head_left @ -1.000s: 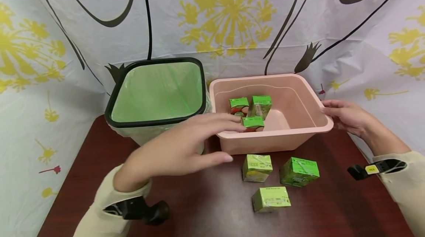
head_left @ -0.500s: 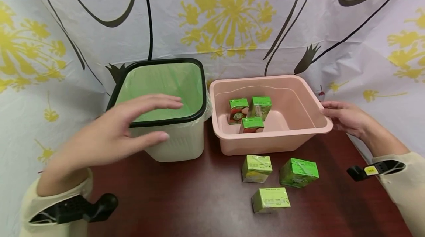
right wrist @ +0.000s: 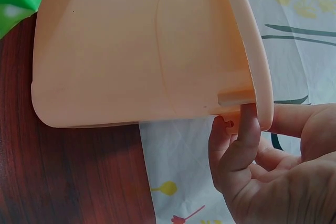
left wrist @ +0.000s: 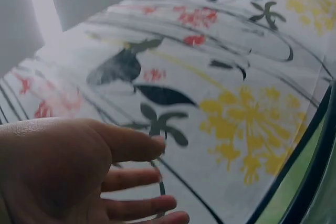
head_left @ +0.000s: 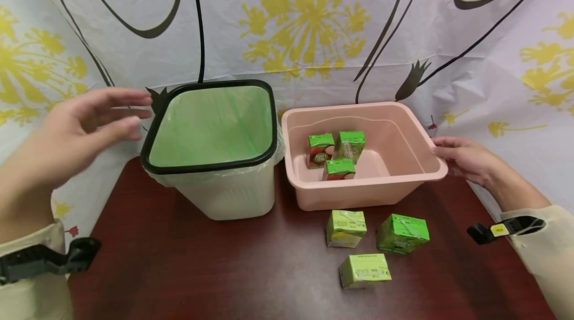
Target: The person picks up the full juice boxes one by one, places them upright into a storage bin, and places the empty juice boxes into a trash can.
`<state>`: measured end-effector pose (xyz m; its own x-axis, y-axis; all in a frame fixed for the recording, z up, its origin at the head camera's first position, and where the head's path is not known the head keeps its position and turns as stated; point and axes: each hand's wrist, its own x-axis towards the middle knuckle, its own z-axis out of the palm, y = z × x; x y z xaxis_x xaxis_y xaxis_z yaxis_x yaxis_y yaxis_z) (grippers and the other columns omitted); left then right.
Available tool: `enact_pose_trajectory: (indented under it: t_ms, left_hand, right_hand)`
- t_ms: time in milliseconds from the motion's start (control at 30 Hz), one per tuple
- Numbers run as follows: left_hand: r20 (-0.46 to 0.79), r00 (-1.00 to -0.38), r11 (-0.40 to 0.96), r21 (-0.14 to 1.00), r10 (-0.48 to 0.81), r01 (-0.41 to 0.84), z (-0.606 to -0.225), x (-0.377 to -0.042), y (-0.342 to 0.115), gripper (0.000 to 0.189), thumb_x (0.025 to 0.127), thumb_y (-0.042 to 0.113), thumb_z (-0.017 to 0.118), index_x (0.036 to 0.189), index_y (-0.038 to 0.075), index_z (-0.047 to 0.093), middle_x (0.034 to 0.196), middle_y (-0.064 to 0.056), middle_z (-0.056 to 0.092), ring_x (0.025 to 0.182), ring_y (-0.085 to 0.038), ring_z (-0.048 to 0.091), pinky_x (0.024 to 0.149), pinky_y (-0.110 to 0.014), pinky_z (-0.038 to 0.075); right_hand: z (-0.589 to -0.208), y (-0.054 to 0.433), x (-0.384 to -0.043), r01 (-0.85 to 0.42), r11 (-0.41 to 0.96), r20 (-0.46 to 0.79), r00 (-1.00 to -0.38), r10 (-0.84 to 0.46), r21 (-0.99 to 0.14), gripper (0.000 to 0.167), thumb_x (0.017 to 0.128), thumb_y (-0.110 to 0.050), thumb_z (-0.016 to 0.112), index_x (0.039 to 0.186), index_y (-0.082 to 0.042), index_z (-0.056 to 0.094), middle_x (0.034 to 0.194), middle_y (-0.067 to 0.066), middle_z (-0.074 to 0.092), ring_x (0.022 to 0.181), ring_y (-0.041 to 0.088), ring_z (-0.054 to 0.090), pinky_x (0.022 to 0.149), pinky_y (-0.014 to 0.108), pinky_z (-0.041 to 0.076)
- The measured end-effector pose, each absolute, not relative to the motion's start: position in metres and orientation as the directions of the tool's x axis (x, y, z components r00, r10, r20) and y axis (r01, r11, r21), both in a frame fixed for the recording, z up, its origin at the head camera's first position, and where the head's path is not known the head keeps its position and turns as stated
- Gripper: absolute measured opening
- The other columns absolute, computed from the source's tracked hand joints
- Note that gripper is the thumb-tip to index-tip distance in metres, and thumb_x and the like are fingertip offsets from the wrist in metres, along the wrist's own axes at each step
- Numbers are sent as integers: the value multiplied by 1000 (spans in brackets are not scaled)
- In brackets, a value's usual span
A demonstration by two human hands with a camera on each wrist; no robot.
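Note:
My right hand (head_left: 468, 158) grips the right end of a pink plastic tub (head_left: 358, 193). In the right wrist view its fingers curl under the tub's rim (right wrist: 255, 56). Three small juice boxes stand inside the tub: a red and green one (head_left: 321, 151), a green one (head_left: 351, 145) and another red and green one (head_left: 339, 169). Off to the left, my left hand (head_left: 85, 128) hovers in the air beside a trash bin (head_left: 228, 193), holding nothing. Its fingers are relaxed and apart in the left wrist view.
The bin has a black rim and a green-tinted liner. In front of the tub, a yellow-green box (head_left: 346, 229), a green box (head_left: 402, 233) and another yellow-green box (head_left: 365, 270) lie on the dark red table (head_left: 215, 270). A flower-printed cloth (head_left: 305, 26) hangs behind.
My left hand has moved away from the tub, leftward past the bin. My right hand stays on the tub's right end, and the boxes have kept their places.

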<state>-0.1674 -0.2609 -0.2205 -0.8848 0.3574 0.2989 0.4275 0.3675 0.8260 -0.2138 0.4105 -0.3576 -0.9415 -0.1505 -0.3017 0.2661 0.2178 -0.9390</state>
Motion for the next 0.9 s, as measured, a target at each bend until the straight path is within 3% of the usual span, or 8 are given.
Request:
enact_pose_trajectory:
  t_ms: [133, 267, 400, 500, 633, 733, 900]
  left_hand:
    - [165, -947, 210, 951, 277, 227, -232, -193, -289, 41, 103, -3, 54, 142, 10, 52, 129, -1, 63, 110, -12, 67, 74, -32, 61]
    - [-45, -970, 430, 901, 237, 64, -240, -210, -304, 44, 108, 17, 51, 149, 12, 37, 126, 8, 56, 106, -1, 64, 77, -35, 61]
    - [-192, -939, 526, 850, 284, -15, -249, -225, -307, 58, 112, 28, 40, 157, -1, 16, 129, 4, 50, 104, 5, 61, 81, -37, 60]
    - [-237, -915, 497, 866, 326, -47, -256, -234, -307, 49, 113, 26, 35, 153, 2, 23, 126, 5, 54, 103, 2, 62, 80, -36, 60]
    - [-255, -900, 470, 880, 355, -64, -261, -240, -302, 33, 113, 23, 37, 143, 12, 36, 117, 17, 63, 105, -2, 64, 78, -35, 59]
    - [-265, -894, 486, 872, 360, -63, -261, -241, -299, 40, 112, 22, 39, 148, 9, 31, 117, 18, 61, 105, -3, 62, 78, -35, 59]
    - [-266, -903, 490, 869, 339, -72, -265, -244, -297, 51, 109, 17, 47, 153, 4, 23, 117, 10, 56, 99, -6, 62, 76, -34, 58]
  right_hand:
    - [-358, 409, -214, 263, 234, -302, -941, -150, -936, 35, 107, -7, 48, 97, -31, 72, 89, -3, 71, 75, 11, 69, 61, 28, 57]
    - [-359, 409, -214, 258, 247, -300, -941, -154, -934, 34, 108, -8, 48, 98, -32, 71, 90, -4, 70, 76, 11, 69, 62, 28, 57]
    - [-359, 409, -214, 263, 239, -304, -940, -153, -935, 35, 107, -7, 48, 97, -31, 71, 89, -3, 70, 76, 11, 68, 62, 27, 57]
    - [-359, 408, -214, 262, 250, -304, -940, -151, -932, 35, 108, -8, 48, 97, -32, 71, 89, -4, 70, 76, 10, 68, 62, 27, 57]
    - [-359, 408, -213, 256, 274, -304, -941, -149, -927, 35, 108, -9, 48, 98, -34, 70, 90, -5, 70, 77, 10, 69, 63, 28, 57]
    - [-358, 409, -213, 260, 252, -304, -940, -153, -932, 35, 108, -9, 48, 98, -33, 71, 90, -5, 71, 77, 10, 69, 63, 28, 57]
    - [-359, 411, -213, 264, 192, -296, -941, -163, -945, 35, 108, -7, 47, 99, -31, 72, 91, -3, 72, 78, 11, 69, 63, 27, 57]
